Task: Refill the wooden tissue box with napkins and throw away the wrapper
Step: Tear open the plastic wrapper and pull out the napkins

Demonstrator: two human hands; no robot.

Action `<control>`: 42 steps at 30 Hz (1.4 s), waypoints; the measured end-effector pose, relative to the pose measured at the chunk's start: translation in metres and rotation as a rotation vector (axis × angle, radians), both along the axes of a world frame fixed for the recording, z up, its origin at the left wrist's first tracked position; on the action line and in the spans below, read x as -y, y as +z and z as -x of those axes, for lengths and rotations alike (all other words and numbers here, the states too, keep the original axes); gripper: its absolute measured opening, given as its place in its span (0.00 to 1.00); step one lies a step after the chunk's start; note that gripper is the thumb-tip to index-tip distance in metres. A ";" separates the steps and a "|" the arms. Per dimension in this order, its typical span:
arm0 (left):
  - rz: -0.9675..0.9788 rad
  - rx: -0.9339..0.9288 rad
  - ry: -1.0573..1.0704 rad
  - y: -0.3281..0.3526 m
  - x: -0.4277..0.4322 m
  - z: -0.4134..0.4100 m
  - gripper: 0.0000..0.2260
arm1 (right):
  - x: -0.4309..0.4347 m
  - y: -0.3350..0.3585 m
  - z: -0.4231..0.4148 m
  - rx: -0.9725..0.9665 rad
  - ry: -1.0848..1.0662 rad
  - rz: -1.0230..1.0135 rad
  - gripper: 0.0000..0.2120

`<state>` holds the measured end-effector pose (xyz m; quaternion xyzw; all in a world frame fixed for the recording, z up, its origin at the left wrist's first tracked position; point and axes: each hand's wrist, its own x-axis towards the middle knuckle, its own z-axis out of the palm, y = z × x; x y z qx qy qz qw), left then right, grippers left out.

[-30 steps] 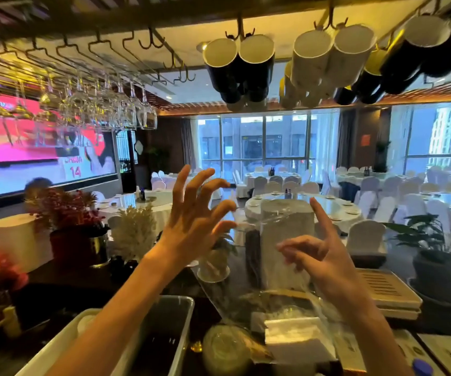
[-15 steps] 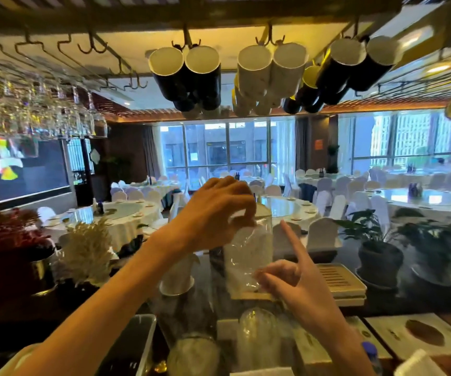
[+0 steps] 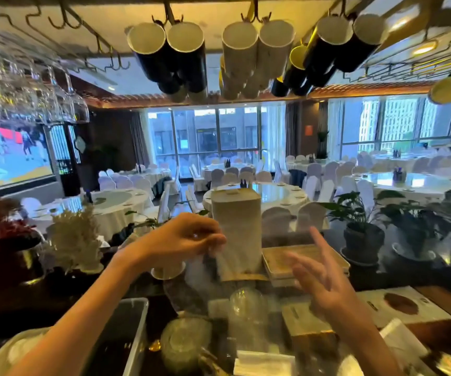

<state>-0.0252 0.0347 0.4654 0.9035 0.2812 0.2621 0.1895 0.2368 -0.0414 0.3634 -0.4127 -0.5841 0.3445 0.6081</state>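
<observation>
My left hand (image 3: 181, 237) is raised over the bar counter, fingers pinched on a clear plastic wrapper (image 3: 194, 280) that hangs down from it, limp and see-through. My right hand (image 3: 324, 278) is beside it, motion-blurred, fingers spread, holding nothing. A wooden tissue box (image 3: 400, 303) with an oval opening lies flat at the lower right. White napkins (image 3: 262, 366) lie at the bottom edge, below my hands. A tall pale stack (image 3: 236, 226) stands upright behind the wrapper; whether it is napkins I cannot tell.
A white plastic tub (image 3: 137, 318) sits at lower left. Clear glass lids or jars (image 3: 246, 305) crowd the counter below my hands. A slatted wooden tray (image 3: 305, 260) lies behind my right hand. Potted plants (image 3: 362, 234) stand right; mugs (image 3: 246, 55) and wine glasses (image 3: 56, 104) hang overhead.
My left hand went from open fingers to a pinch on the wrapper. My right hand let go of its pinch and spread open. The view swung right.
</observation>
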 end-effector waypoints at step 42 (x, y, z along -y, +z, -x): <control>-0.156 -0.473 0.336 -0.243 0.105 -0.010 0.18 | 0.140 -0.162 0.026 1.412 0.380 0.157 0.21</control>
